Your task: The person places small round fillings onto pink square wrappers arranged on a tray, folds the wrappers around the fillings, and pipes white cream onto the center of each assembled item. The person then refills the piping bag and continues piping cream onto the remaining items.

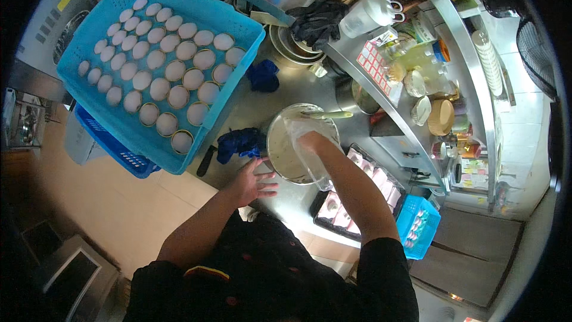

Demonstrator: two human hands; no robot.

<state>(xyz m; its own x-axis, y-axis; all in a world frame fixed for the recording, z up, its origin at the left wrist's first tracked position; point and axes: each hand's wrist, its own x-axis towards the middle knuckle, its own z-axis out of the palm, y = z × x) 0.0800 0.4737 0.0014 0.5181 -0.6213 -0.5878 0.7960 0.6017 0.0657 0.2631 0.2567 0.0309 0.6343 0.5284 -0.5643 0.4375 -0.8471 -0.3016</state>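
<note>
A round pot (pixel 272 154) with a pale creamy mixture inside stands on the steel counter in front of me. My right hand (pixel 309 141) reaches over it into a clear plastic bag (pixel 313 165); the bag hides the fingertips, so their grip does not show. A utensil with a pale green handle (pixel 333 115) rests across the pot's far rim. Beside the pot's near left side, my left hand (pixel 254 184) is empty, its fingers spread. Close to that hand lie a crumpled dark blue cloth (pixel 241 143) and a black tool handle (pixel 207 161).
On the left, a large blue plastic crate (pixel 232 116) holds many round white items in gold-rimmed cups. A dark tray (pixel 318 221) of pink-wrapped packets lies right of the pot. Steel shelving (pixel 393 120) crowds the right. Another blue cloth (pixel 262 76) and black gloves (pixel 318 20) lie farther back.
</note>
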